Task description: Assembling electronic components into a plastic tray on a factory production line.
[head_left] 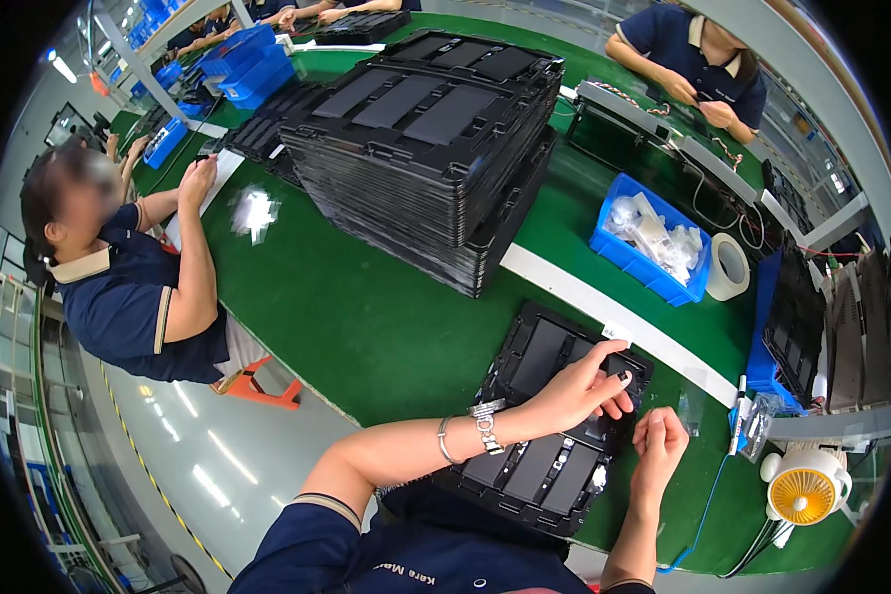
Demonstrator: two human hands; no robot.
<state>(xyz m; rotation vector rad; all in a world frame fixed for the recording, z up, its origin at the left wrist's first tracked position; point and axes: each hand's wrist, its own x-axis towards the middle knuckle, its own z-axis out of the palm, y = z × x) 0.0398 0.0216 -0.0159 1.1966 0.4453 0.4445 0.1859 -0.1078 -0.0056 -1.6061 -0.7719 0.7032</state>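
Note:
A black tray (576,477) lies on the green table right in front of me, with several flat black rectangular pieces in its slots. My left hand (586,388) reaches across the tray's right half. Its index finger is stretched out, while the lower fingers curl; a small dark bit shows at one fingertip, too small to name. Beside the tray's right edge, my right hand (660,445) is raised with the fingers curled together. Whatever it may hold is hidden. A small whitish item (599,479) rests on the tray's near right part.
A tall stack of black trays (396,178) stands beyond my tray. To the right are a blue bin (678,287) of clear plastic pieces, a tape roll (729,267), a marker (739,416) and a small fan (804,487). One co-worker (134,267) sits at left, another (698,69) across.

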